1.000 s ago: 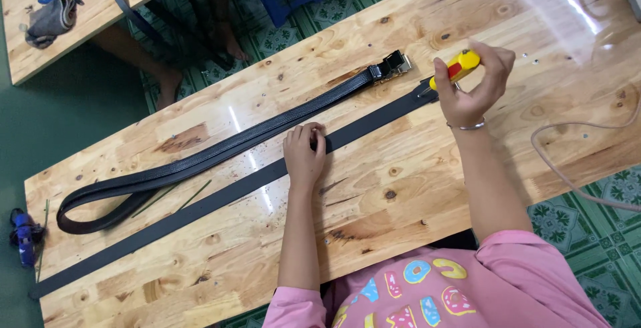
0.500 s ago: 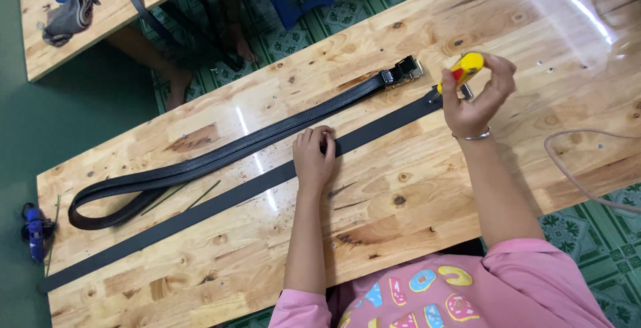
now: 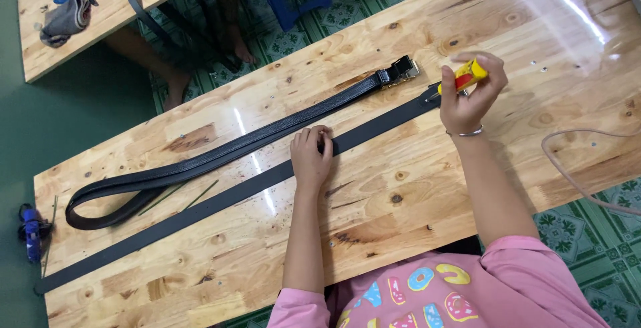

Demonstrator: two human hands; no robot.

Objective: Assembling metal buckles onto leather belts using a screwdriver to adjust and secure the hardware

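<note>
My left hand [image 3: 310, 154] presses flat on the strap [image 3: 220, 201] lying along the counter [image 3: 414, 188], my right hand [image 3: 467, 98] pinches a yellow tool [image 3: 466, 76] at its far end, and if my hold slackens the strap could skid and the tool stray.

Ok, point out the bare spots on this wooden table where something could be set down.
Bare wood lies on the near side of the flat black strap, left of the left hand, and beyond the right hand toward the far right corner of the table. It is crowded between the strap and the buckled belt.
</note>
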